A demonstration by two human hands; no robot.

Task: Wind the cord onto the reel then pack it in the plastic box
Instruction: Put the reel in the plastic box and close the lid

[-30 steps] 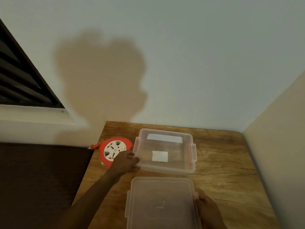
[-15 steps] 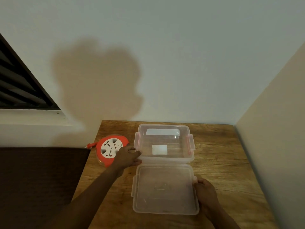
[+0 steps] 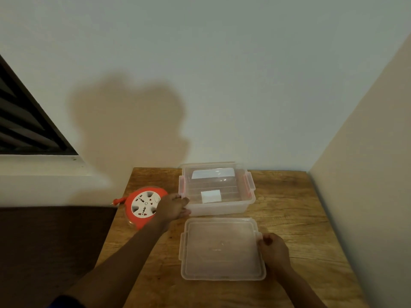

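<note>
Head view looks down on a brown wooden table (image 3: 289,218) pushed into a corner between a pale wall and a cream side wall. A clear, square plastic box (image 3: 216,207) with pink latch clips on its left and right sides stands open at the far edge of the table, about midway along it; a small white label shows through its floor. Just in front of it, close but apart, its clear flat plastic lid (image 3: 220,247) lies on the tabletop, reaching toward the near edge.

An orange round cord reel (image 3: 144,206) with a white socket face lies flat at the far-left part of the table, just beside the box's left side, with the cord wound on it and an orange plug end poking out past the table's left edge. The reel is outside the box.

The left hand (image 3: 172,207) reaches in over the near-left of the table and sits between reel and box, partly covering the reel's right rim; its fingers curl onto the box's near-left corner, thumb up at the rim, gripping it. The right hand (image 3: 274,251) rests at the lid's right edge, fingers curled together with the tips against the lid's rim; whether they actually pinch the rim cannot be told.

A dark louvred window frame sits on the left, and a shadow falls on the wall.
</note>
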